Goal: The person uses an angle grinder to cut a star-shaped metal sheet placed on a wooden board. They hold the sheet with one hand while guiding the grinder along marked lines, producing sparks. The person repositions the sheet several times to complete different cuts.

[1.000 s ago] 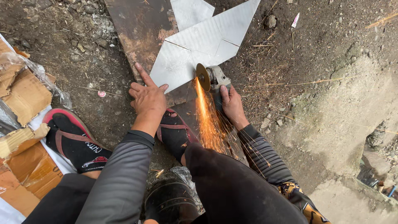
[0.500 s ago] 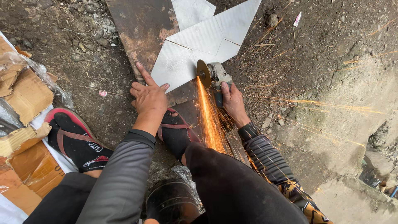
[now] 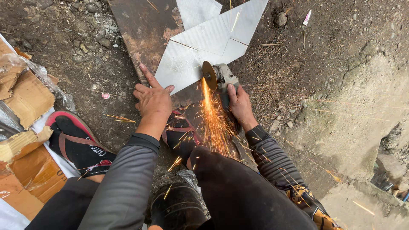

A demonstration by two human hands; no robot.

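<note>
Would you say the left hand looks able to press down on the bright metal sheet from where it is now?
Probably yes: the left hand lies flat at the bright metal sheet's near edge, fingertips touching it, and nothing lies between.

The metal sheet (image 3: pixel 213 47) runs past the top edge, extent unclear.
</note>
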